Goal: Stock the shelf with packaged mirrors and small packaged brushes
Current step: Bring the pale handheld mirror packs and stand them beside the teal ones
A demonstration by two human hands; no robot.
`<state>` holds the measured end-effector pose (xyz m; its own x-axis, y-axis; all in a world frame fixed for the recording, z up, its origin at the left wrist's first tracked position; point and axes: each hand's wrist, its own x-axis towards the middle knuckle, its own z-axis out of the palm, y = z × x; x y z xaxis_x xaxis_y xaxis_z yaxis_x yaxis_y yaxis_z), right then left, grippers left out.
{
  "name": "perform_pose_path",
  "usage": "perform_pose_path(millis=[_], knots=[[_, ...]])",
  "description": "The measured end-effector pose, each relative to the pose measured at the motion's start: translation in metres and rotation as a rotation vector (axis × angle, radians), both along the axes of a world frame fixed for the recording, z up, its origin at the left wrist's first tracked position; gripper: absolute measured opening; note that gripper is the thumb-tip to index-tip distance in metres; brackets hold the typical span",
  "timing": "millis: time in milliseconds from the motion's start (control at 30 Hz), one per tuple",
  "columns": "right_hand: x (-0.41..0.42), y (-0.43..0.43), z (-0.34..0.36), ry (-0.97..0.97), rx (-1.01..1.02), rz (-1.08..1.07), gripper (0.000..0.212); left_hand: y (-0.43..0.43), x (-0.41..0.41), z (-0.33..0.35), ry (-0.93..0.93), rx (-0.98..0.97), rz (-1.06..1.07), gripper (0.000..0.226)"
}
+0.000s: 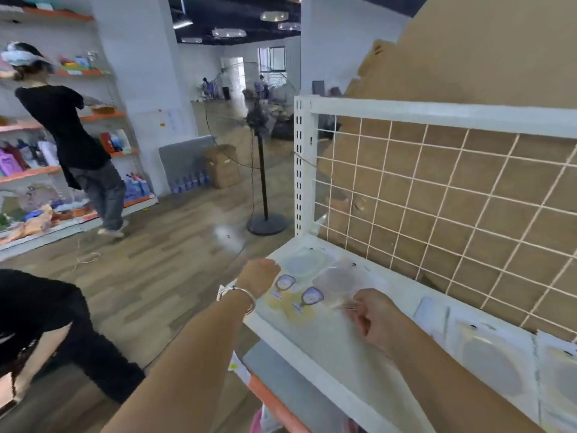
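A white shelf [312, 364] with a wire-grid back holds flat clear packages. Two packaged mirrors, one pale [304, 262] and one pinkish [338, 281], lie at its far left end. In front of them lie two small packaged brushes with purple heads on yellow cards [285, 284] [311, 296]. My left hand [259, 276] hovers at the shelf's left corner, fingers curled, touching the nearest brush package's edge. My right hand [373, 317] pinches the edge of the pinkish mirror package. More packaged mirrors [490, 360] lie at the right.
A standing fan [260, 170] is on the wooden floor left of the shelf. Another person in black [75, 142] works at a stocked shelf on the far left. Cardboard [468, 57] rises behind the grid. A lower orange-edged shelf [274, 398] sits below.
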<state>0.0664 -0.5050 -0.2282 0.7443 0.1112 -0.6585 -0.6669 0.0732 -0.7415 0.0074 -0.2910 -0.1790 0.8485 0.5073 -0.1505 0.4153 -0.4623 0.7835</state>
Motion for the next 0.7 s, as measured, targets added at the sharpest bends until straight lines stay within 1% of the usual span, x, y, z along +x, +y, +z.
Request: perform_pose_path(millis=[33,67,100,200,300,367,433,533,567,633,700], knots=[[-0.001,-0.001,0.002,0.005,-0.024,-0.006,0.010,0.007,0.008,-0.005,0.004,-0.007,0.003,0.026],[-0.002,-0.002,0.004,0.000,-0.058,-0.007,0.011,0.012,0.014,-0.007,0.034,0.064,-0.057,0.028],[-0.004,-0.002,0.009,0.002,-0.086,-0.006,0.017,0.016,0.020,-0.011,0.045,0.142,-0.114,0.030],[-0.011,-0.001,0.020,-0.017,-0.174,-0.013,0.025,0.024,0.035,-0.020,0.119,0.198,-0.236,0.034],[-0.008,0.005,0.016,0.011,-0.181,-0.032,0.019,0.038,0.049,-0.030,0.126,0.248,-0.306,0.038],[-0.006,0.009,0.012,0.010,-0.146,-0.054,0.012,0.045,0.058,-0.036,0.112,0.279,-0.315,0.040],[-0.007,0.015,0.008,0.017,-0.118,-0.079,0.007,0.049,0.069,-0.037,0.130,0.183,-0.296,0.042],[-0.011,0.028,0.004,0.052,-0.114,-0.082,0.007,0.050,0.079,-0.035,0.142,0.127,-0.303,0.044],[-0.011,0.033,0.003,0.068,-0.109,-0.083,0.007,0.050,0.080,-0.037,0.155,0.120,-0.321,0.047],[-0.012,0.040,0.002,0.091,-0.099,-0.085,0.005,0.050,0.082,-0.039,0.186,0.039,-0.333,0.057],[-0.013,0.046,0.005,0.090,-0.096,-0.097,0.010,0.051,0.085,-0.043,0.208,0.042,-0.332,0.062]])
